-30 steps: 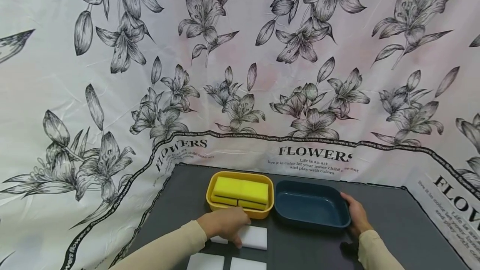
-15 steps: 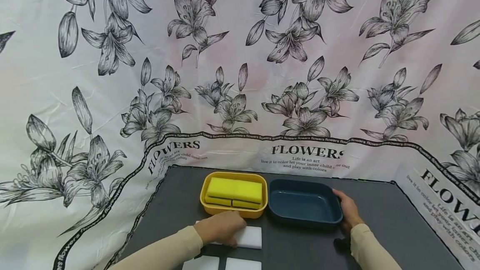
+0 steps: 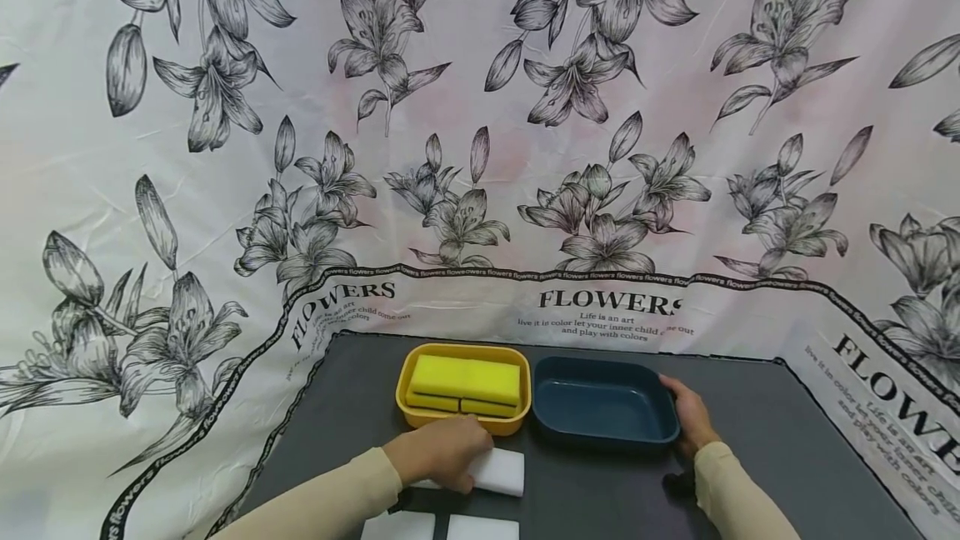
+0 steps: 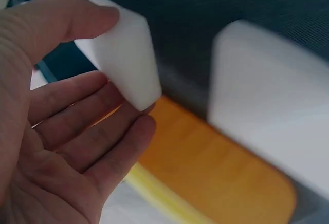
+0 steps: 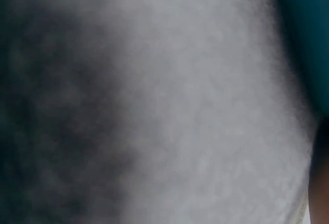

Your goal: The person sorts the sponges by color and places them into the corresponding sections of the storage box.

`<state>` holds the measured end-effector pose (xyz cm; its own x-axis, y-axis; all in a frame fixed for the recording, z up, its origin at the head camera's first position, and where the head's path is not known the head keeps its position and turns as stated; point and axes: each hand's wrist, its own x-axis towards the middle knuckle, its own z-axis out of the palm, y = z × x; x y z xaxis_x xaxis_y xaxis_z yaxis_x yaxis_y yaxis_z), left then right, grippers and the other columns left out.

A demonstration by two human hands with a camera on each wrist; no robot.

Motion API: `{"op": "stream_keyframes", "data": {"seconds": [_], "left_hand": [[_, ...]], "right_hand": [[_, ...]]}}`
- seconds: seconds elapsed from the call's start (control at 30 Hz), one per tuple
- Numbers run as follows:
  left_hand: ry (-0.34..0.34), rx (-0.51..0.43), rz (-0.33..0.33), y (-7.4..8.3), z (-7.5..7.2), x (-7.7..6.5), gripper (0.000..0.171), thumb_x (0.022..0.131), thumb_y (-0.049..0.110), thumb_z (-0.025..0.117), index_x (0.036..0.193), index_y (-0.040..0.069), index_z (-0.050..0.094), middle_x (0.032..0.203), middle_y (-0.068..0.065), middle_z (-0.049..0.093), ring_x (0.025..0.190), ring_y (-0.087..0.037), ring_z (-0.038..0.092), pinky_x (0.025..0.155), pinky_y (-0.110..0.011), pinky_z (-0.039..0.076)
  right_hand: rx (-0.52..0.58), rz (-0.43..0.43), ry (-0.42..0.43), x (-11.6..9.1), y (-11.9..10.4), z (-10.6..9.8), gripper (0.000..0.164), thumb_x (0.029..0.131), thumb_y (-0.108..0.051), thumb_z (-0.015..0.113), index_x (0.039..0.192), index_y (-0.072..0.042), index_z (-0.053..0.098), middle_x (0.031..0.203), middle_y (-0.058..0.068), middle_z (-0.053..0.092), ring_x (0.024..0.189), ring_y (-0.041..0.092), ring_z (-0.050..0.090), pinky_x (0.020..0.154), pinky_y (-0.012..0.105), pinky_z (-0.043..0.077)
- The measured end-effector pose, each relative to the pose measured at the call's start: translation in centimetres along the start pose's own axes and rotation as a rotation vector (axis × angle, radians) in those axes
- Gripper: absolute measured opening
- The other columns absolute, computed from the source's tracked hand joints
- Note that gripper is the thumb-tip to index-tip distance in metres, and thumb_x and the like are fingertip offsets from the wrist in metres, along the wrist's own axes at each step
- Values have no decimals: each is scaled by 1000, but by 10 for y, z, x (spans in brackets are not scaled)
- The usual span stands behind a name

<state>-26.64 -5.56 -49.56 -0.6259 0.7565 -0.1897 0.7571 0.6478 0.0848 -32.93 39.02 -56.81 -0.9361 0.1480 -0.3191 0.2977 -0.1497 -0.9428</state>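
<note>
My left hand pinches a white sponge block between thumb and fingers, just in front of a yellow basin. The left wrist view shows the thumb on one face of the white sponge, fingertips at its other side, palm bare. A second white block lies beside it there. Yellow sponges are stacked in the basin. At the right, my right hand grips the right end of a dark blue dish, which holds nothing. Its lower fingers are hidden, and the right wrist view is mostly blur.
Two more white blocks lie at the bottom edge of the head view. The dark grey tabletop ends at a white cloth with printed flowers, hanging behind it. Basin and dish stand side by side.
My left fingers have closed on the white sponge, and its near edge now tilts up slightly. My right hand keeps its hold on the dish. The whole view has shifted a little.
</note>
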Motion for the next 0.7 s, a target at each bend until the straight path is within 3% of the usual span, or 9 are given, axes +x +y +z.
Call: {"op": "stream_keyframes", "data": {"seconds": [0.2, 0.33, 0.53, 0.7], "left_hand": [[53, 16, 70, 10, -33, 1, 34, 82, 27, 98, 110, 18, 81, 84, 14, 69, 70, 0, 57, 63, -15, 48], [100, 45, 72, 16, -61, 10, 36, 83, 29, 98, 113, 18, 81, 90, 12, 73, 74, -1, 60, 69, -14, 51], [139, 74, 46, 26, -93, 32, 39, 88, 31, 95, 121, 17, 80, 102, 8, 78, 83, -6, 63, 82, -18, 57], [146, 50, 41, 37, -107, 57, 40, 89, 31, 95, 123, 16, 81, 108, 5, 80, 87, -7, 65, 83, -20, 59]], "right_hand": [[3, 14, -2, 2, 0, 0, 67, 116, -43, 49, 168, -2, 35, 97, -24, 71, 90, -3, 72, 83, 22, 63], [-11, 6, 4, 4, -3, 1, 70, 116, -45, 49, 169, -2, 33, 98, -23, 73, 89, -1, 73, 83, 24, 64], [-41, -2, 18, 2, -1, 0, 69, 115, -45, 52, 167, -2, 37, 100, -21, 72, 89, 2, 72, 80, 26, 64], [-31, -11, 25, 0, 2, 0, 69, 115, -43, 52, 167, -1, 36, 105, -18, 72, 89, 0, 72, 81, 25, 64]]}}
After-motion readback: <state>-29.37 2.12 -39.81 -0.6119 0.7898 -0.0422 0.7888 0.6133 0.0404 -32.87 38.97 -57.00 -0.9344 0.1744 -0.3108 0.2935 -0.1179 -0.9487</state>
